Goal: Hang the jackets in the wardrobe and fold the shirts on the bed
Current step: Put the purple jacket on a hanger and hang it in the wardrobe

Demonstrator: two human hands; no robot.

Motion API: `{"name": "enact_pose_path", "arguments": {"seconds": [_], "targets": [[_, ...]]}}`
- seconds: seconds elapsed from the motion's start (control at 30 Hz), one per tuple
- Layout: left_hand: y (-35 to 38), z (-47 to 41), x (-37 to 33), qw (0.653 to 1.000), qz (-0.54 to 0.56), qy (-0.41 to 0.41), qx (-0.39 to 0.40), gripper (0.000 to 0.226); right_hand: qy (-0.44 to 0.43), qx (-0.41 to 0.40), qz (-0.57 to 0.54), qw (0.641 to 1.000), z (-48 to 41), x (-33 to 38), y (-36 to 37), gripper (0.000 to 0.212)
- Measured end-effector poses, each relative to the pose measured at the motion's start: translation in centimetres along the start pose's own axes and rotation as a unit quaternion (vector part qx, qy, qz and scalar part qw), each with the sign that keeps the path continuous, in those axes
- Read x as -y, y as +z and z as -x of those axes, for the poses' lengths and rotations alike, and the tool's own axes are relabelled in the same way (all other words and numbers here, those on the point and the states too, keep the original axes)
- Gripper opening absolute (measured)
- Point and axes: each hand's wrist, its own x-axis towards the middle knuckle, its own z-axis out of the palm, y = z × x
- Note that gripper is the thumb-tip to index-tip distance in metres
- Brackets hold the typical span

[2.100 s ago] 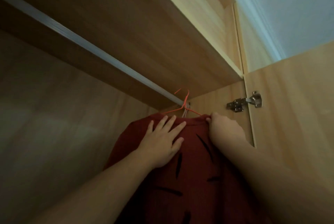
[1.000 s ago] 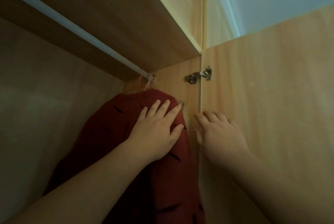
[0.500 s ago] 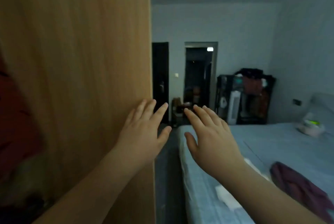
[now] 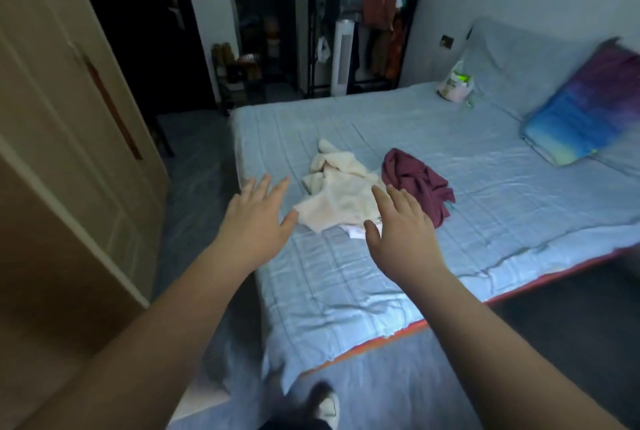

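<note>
Head view now faces the bed [image 4: 485, 166] instead of the wardrobe interior you were looking up into a moment ago, where your hands were smoothing a red garment on a hanger at the rail. That garment is out of sight now, and the wardrobe door [image 4: 52, 138] stands at your left, so the hanging step looks done for that piece and you have turned to the folding. 2 garments lie crumpled near the middle of the bed: a cream shirt [image 4: 341, 197] and, just beside it on the right and touching its edge, a maroon shirt [image 4: 417, 183]. Your left hand [image 4: 254, 221] is spread flat, fingers extended, holding nothing and hovering over the bed's near-left edge. Your right hand [image 4: 401, 232] is likewise released and empty, fingers splayed, raised in front of the cream shirt; whether it touches the cloth you cannot tell from this angle. Both arms reach forward, so the cream shirt is probably your next pick.
</note>
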Motion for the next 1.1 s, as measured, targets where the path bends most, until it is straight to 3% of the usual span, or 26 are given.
{"name": "enact_pose_path", "arguments": {"seconds": [0.2, 0.67, 0.93, 1.1], "targets": [[7.9, -7.2, -2.7, 0.998, -0.014, 0.019, 0.058, 0.067, 0.032, 0.046, -0.002, 0.998, -4.4, -6.9, 5.3, 0.064], [22.3, -31.0, -8.5, 0.988, 0.024, -0.001, 0.153, 0.068, 0.064, 0.148, -0.029, 0.986, -24.0, -22.6, 15.3, 0.061], [30.1, -36.5, -11.7, 0.971, 0.059, -0.017, 0.229, 0.066, 0.084, 0.212, -0.048, 0.973, -29.0, -31.3, 20.4, 0.057], [35.7, -38.2, -14.1, 0.958, 0.071, -0.036, 0.274, 0.065, 0.045, 0.287, -0.063, 0.955, -32.1, -36.3, 24.8, 0.057]]}}
